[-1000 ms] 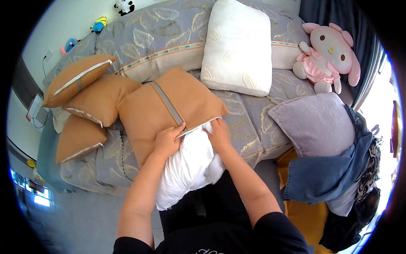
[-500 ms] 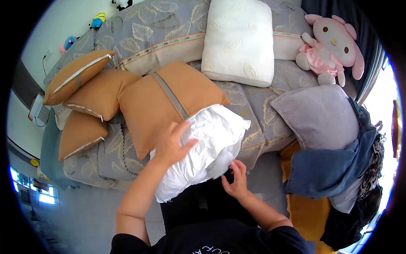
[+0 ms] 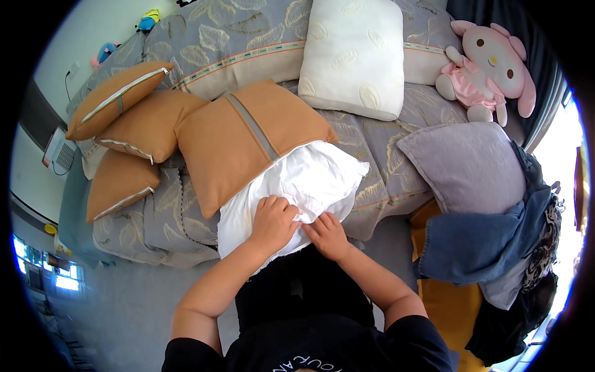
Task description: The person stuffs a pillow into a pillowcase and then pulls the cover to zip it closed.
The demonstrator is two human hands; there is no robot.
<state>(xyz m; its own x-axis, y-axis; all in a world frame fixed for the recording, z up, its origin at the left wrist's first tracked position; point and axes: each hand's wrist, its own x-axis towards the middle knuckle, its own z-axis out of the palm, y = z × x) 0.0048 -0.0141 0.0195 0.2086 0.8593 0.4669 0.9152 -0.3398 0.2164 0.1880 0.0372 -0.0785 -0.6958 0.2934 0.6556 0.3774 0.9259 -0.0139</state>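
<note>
Brown cushion cover (image 3: 238,152) lay on patterned sofa (image 3: 396,155), open side toward me, presumably so sofa carried its weight. White insert (image 3: 316,177) protruded from opening, near end toward my body, apparently to stay within reach of both hands. Left hand (image 3: 274,223): fingers curled, pinching insert fabric. Right hand (image 3: 328,235), just beside: thumb and fingers grasping same fabric, likely to control it from both sides. Exact fingertip contact partly hidden in folds.

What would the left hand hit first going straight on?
Probably the white cushion insert; the left hand appears to rest on its crumpled fabric, though depth is hard to judge.
</note>
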